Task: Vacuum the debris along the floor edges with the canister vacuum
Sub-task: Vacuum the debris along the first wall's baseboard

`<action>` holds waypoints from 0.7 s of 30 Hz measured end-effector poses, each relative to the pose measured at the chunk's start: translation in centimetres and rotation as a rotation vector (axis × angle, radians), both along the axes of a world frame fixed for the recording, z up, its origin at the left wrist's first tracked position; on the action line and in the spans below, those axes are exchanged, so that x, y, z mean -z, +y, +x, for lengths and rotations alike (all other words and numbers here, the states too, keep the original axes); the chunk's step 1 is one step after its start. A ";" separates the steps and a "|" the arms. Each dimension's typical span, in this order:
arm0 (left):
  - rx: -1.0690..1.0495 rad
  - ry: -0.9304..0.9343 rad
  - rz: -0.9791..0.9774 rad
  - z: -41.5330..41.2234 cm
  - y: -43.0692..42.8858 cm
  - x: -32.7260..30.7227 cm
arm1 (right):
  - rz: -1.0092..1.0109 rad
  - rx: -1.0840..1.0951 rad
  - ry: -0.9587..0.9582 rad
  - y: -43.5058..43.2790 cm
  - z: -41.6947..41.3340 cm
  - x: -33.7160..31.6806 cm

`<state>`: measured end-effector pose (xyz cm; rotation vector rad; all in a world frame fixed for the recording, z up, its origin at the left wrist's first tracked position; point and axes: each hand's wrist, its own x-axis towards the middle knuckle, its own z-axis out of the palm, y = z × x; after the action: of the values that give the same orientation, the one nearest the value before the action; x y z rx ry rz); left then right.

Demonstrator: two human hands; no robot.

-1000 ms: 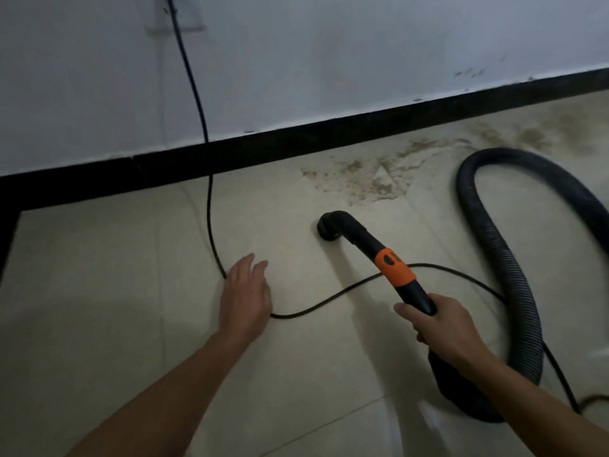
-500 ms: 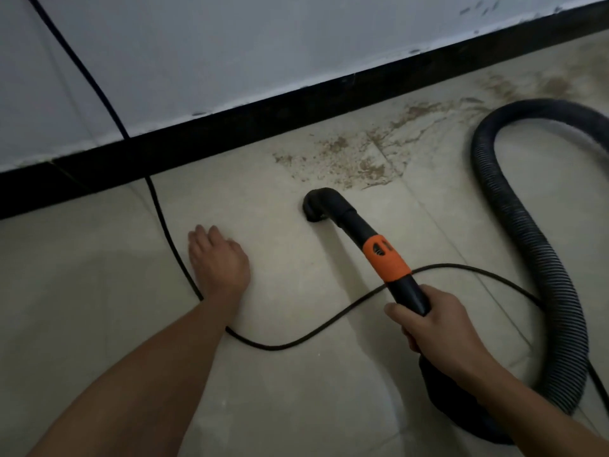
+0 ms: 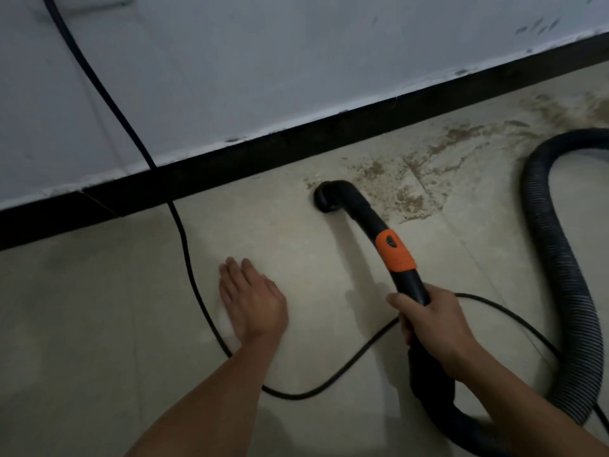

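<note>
Fingers of our right hand grip wand; left hand flat on floor. Debris ahead-right of gripping fingers, past nozzle.

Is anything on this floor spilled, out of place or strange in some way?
Yes. Brown debris is spread over the tiles beside the black baseboard, just right of the nozzle. The black power cord also trails loosely over the floor, curving past the left hand toward the right hand, which grips the vacuum wand.
</note>
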<state>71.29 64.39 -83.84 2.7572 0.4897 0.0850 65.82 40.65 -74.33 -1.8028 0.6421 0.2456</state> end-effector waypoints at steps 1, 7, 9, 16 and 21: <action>0.005 0.005 0.003 0.0 0.0 -0.1 | 0.007 -0.002 0.005 0.2 0.5 0.0; 0.018 0.015 0.039 0.3 0.0 0.0 | 0.000 0.032 -0.004 2.1 4.7 0.4; 0.019 0.030 0.049 0.3 0.0 -0.2 | 0.005 -0.003 -0.004 3.4 6.1 0.5; 0.015 0.042 0.058 0.5 0.0 -0.3 | -0.064 -0.175 -0.002 7.4 7.4 1.0; 0.016 0.037 0.063 0.7 0.0 -0.4 | -0.130 -0.331 -0.044 9.8 8.4 1.2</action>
<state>72.02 64.40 -83.44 2.8283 0.4820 0.0468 74.26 50.44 -75.55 -2.0311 0.3317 0.3926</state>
